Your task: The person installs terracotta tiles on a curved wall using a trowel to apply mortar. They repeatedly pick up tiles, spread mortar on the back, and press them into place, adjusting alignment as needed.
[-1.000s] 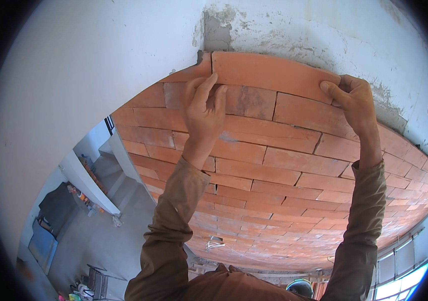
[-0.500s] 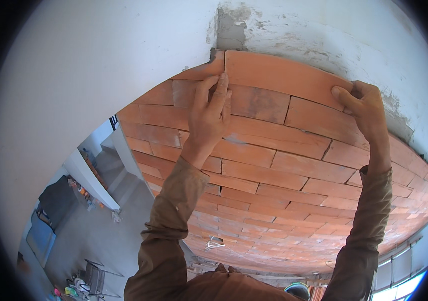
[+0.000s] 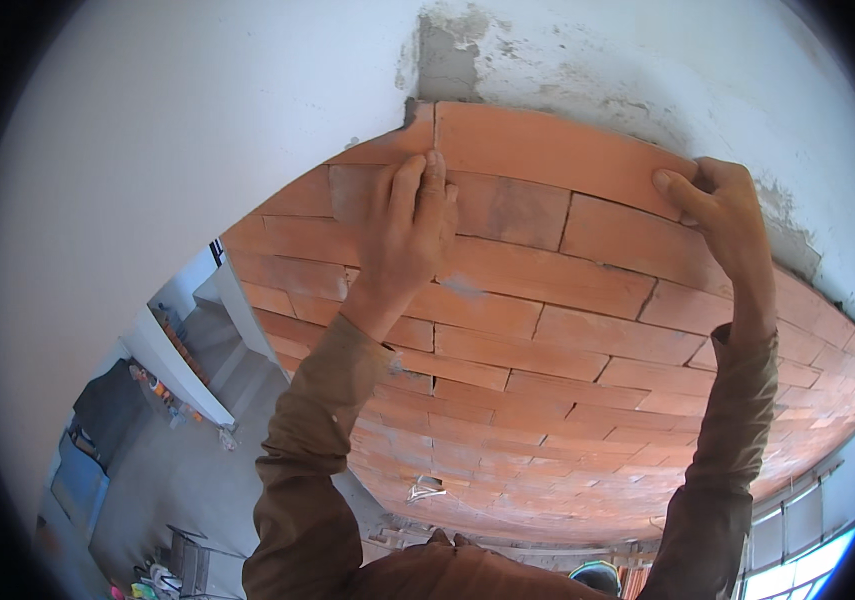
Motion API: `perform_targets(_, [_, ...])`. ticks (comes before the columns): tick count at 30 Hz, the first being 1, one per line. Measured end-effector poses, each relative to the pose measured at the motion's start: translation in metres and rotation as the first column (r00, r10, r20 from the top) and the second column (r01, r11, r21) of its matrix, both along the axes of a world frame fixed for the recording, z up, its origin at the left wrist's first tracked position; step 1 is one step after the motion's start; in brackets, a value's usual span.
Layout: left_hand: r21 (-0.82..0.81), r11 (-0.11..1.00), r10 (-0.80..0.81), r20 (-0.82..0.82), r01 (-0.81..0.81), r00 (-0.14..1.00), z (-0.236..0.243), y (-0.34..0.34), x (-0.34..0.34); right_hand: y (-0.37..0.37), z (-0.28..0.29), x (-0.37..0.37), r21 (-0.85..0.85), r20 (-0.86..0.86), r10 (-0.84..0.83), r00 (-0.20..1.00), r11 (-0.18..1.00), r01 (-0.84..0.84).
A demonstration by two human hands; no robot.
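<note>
A long orange-red clay tile [image 3: 547,145] lies in the top row of a tiled wall, under the white plaster. My left hand [image 3: 407,225] rests its fingertips at the tile's lower left corner, beside the narrow joint. Its fingers are extended and hold nothing that I can see. At the tile's right end, my right hand [image 3: 727,210] is closed on the edge, thumb on the front face. Its other fingers curl over the top edge, partly hidden. A smaller cut tile [image 3: 402,140] sits left of the joint, against the white wall.
Rows of similar tiles [image 3: 537,340] fill the surface below, with a small opening with wires [image 3: 425,488] low down. A white wall [image 3: 197,120] stands close on the left. Beyond are stairs [image 3: 217,345], a blue panel [image 3: 79,480] and a metal frame [image 3: 187,560].
The view has shifted slightly, so the wall and both hands sit a little further left. Both hands keep nearly the same places on the tile.
</note>
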State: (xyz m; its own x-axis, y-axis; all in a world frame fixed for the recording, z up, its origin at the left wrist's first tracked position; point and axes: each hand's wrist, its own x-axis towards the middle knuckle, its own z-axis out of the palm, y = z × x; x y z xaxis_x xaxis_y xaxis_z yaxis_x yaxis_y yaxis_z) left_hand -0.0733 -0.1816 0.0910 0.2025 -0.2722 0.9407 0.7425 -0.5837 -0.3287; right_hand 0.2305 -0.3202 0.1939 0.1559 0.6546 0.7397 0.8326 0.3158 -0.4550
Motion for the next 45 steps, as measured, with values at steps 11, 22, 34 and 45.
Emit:
perform_targets(11, [-0.084, 0.994, 0.065, -0.031, -0.067, 0.997, -0.006, -0.011, -0.002, -0.003, -0.007, -0.008, 0.067, 0.006, -0.083, 0.997, 0.994, 0.083])
perform_targets(22, [-0.107, 0.994, 0.022, -0.053, -0.028, 0.998, -0.009, -0.01, -0.006, -0.001, -0.009, -0.013, 0.105, 0.027, -0.126, 0.992, 0.987, 0.123])
perform_targets(34, [-0.377, 0.925, 0.098, 0.121, -0.046, 0.988, -0.081, 0.014, -0.047, 0.003, -0.016, -0.012, 0.159, -0.026, -0.075, 0.997, 0.984, 0.078])
perform_targets(45, [-0.368, 0.929, 0.069, 0.122, -0.02, 0.99, -0.084, 0.018, -0.044, 0.004, -0.018, -0.008, 0.156, 0.008, -0.121, 0.993, 0.981, 0.119])
